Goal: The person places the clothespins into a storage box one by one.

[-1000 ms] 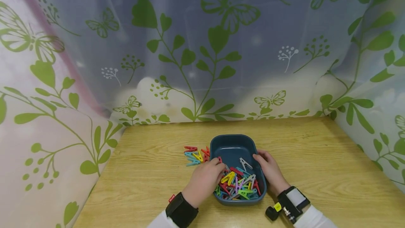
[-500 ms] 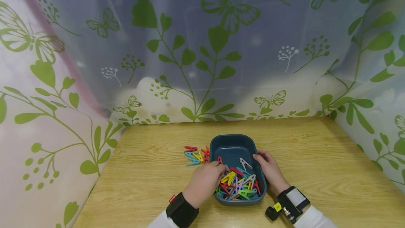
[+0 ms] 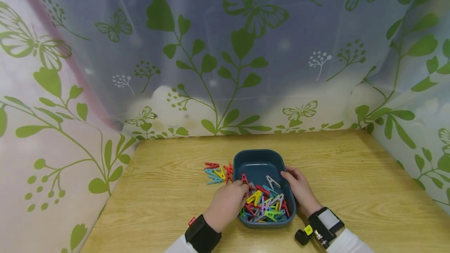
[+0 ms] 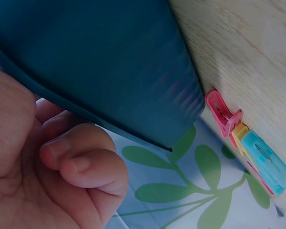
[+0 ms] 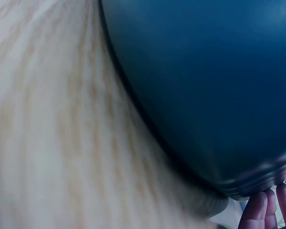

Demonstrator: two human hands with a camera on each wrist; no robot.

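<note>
A dark blue plastic box (image 3: 260, 169) stands on the table with a heap of coloured plastic clothespins (image 3: 267, 204) in its near half. My left hand (image 3: 226, 202) reaches over the box's left rim, its fingertips down among the clothespins and hidden. In the left wrist view, the outer fingers (image 4: 95, 167) are curled beside the box wall; whether a clothespin is pinched cannot be seen. A red clothespin (image 3: 244, 179) shows just beyond those fingers. My right hand (image 3: 302, 190) holds the right side of the box, thumb at the rim and fingertips (image 5: 255, 210) against the outer wall.
Several loose red, yellow and light blue clothespins (image 3: 214, 175) lie on the wooden table (image 3: 168, 175) left of the box. A patterned curtain (image 3: 197, 89) closes off the back and both sides.
My left hand has shifted slightly toward me and left, uncovering more of the red clothespin by the left rim. The box and right hand stay in place.
</note>
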